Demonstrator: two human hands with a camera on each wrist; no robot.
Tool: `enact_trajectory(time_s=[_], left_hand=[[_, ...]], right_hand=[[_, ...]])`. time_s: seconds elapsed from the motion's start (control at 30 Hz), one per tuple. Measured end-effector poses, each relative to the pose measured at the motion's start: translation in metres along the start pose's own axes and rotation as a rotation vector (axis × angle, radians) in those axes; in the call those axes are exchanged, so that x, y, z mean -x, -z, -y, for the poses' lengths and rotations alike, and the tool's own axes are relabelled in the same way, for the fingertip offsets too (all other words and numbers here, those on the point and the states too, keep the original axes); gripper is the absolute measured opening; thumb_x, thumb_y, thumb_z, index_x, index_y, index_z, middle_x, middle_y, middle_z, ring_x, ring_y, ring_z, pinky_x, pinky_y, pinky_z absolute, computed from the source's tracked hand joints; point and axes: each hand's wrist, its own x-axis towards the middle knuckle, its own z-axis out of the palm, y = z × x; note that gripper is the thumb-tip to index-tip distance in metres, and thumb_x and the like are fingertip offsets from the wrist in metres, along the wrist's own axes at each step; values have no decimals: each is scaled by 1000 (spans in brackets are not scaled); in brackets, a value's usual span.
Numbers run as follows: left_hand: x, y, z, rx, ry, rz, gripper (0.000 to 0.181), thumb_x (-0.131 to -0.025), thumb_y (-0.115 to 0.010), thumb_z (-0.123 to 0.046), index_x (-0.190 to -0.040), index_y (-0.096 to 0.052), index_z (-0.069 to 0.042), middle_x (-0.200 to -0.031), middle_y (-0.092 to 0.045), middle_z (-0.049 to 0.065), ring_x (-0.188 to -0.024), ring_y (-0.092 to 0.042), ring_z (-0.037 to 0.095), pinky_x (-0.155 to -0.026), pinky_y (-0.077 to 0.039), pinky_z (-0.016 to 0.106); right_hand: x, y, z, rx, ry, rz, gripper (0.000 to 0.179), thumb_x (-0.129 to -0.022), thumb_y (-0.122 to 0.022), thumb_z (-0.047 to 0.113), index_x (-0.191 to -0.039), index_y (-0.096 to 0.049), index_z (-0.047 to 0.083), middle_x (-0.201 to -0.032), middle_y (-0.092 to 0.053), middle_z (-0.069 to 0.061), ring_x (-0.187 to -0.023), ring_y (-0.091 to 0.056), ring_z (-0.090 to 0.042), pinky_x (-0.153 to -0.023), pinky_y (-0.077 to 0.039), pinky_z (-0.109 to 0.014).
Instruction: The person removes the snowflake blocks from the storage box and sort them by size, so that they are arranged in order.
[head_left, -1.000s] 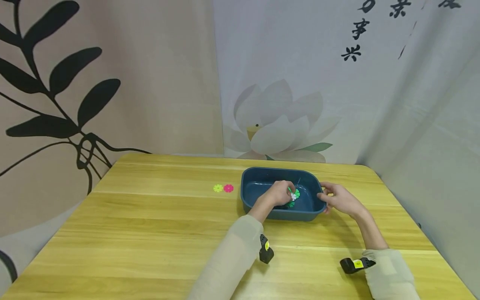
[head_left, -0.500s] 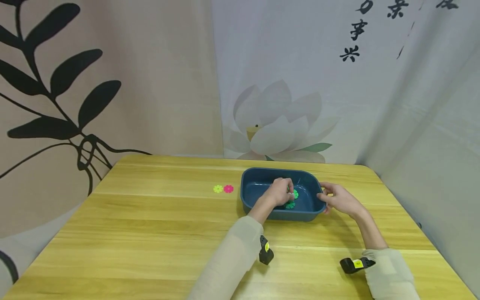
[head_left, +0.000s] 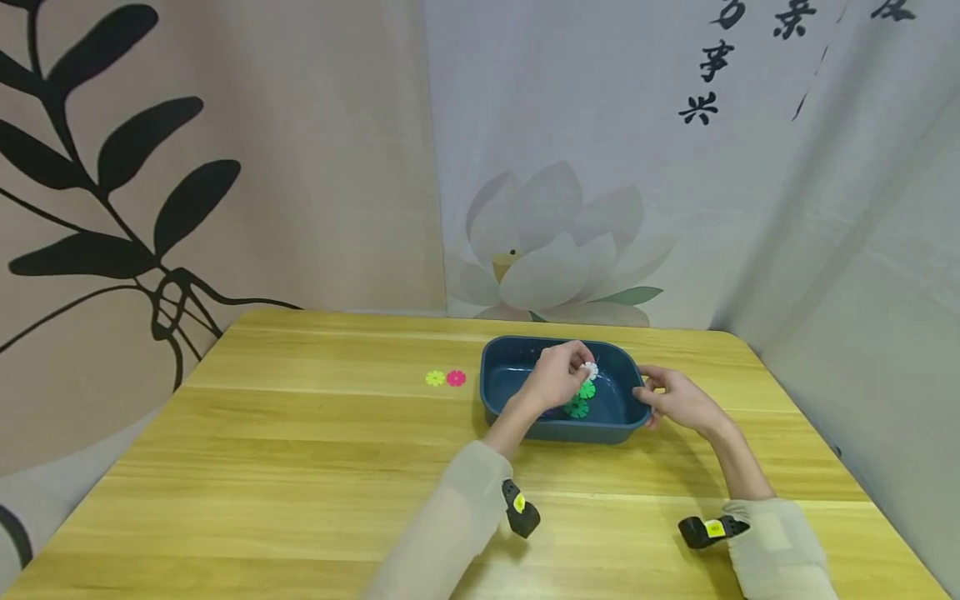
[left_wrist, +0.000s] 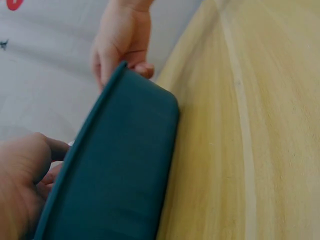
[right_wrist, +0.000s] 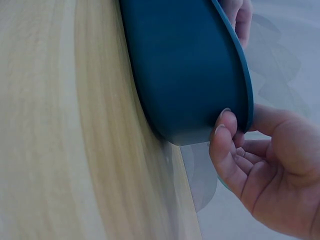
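A dark blue plastic basin (head_left: 510, 427) stands on the wooden table. Over its inside, my left hand (head_left: 556, 375) pinches a small white flower-shaped piece (head_left: 592, 371) between thumb and fingers. Below that piece, green flower-shaped pieces (head_left: 577, 407) lie in the basin, partly behind the hand. My right hand (head_left: 678, 398) grips the basin's right end; in the right wrist view its thumb is at the rim and its fingers press the outer wall. From the left wrist view, the basin's wall (left_wrist: 120, 160) hides most of my left fingertips.
Left of the basin, a yellow flower-shaped piece (head_left: 435, 378) and a pink one (head_left: 456, 378) lie side by side on the table (head_left: 300, 467). A printed cloth (head_left: 345, 167) hangs behind the table's far edge, and a pale curtain hangs along the right.
My left hand has risen slightly from the basin's bottom with the white flower-shaped piece, uncovering more of the green ones. The right hand keeps its grip on the basin.
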Motion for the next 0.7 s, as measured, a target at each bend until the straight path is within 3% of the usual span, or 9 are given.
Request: enact_trajectory(time_s=[0.37,0.53,0.7], left_hand=[[21,30,2,181,-35,-129,11,-99,-63,-7,-110,-67,-7,-92,-64,2,-77,-60,12,-70,-52,22],[29,47,8,189,-72,-194,14,-98,-63,-6,-111,-67,-4,-93,-66,6,-79,-62,15,-74,-52,25],[35,62,17,222,-61,-228,15,-98,-62,-4,-112,-67,-1,-96,-65,10,-82,-62,19,-72,-54,26]], right_hand=[[1,-1,2,-23,1,4,56,-103,-53,4,-147,-28,-19,-84,-58,-17,-58,-67,-25,-60,-58,-35],[0,-2,1,-16,2,3,56,-104,-53,5,-148,-27,-18,-85,-58,-17,-58,-67,-26,-61,-59,-35],[2,-1,3,-20,4,6,58,-103,-54,6,-148,-27,-18,-85,-58,-18,-58,-67,-27,-62,-59,-34]])
